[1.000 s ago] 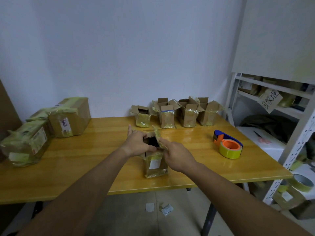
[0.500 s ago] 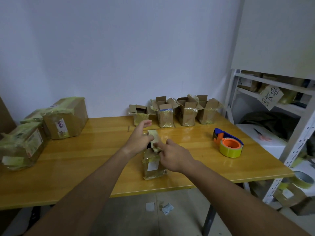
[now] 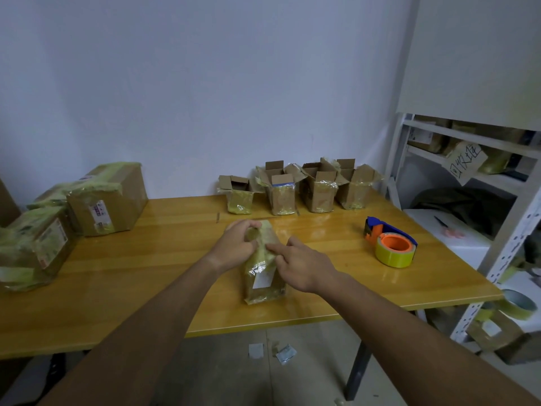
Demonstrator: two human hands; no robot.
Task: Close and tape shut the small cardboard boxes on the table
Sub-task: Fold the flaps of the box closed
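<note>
A small cardboard box [image 3: 263, 281] wrapped in yellowish tape, with a white label on its front, stands on the wooden table [image 3: 164, 259] near the front edge. Its top flaps are folded down. My left hand [image 3: 238, 244] curls round the box's top left, fingers over the flap. My right hand [image 3: 298, 263] lies on the top right, its index finger pressing the flap flat. Several open small boxes [image 3: 278, 189] stand in a row at the table's back. A tape dispenser [image 3: 390, 244] with a yellow roll and an orange core lies to the right.
Larger taped parcels [image 3: 108, 197] sit at the table's left. A white metal shelf rack [image 3: 497, 230] with parcels stands to the right. A tape roll [image 3: 518, 303] rests low by the rack. Paper scraps [image 3: 272, 351] lie on the floor under the table.
The box's flaps went from open to folded down. Both hands moved onto the top, the left curling over it and the right index finger pressing the flap.
</note>
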